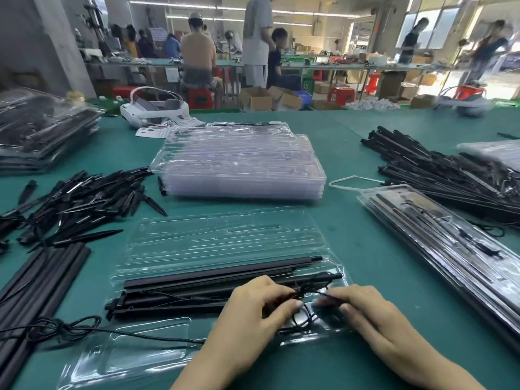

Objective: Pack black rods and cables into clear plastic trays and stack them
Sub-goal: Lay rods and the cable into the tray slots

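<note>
Both hands, the left hand and the right hand, are pinching a thin black cable over the open tray at the desk's near edge. Black rods are already lying in it. Filled trays are piling up on the right; empty trays and loose rods are still waiting.

Black rods lie lengthwise in open clear tray, thin cable looped at right end.
</note>
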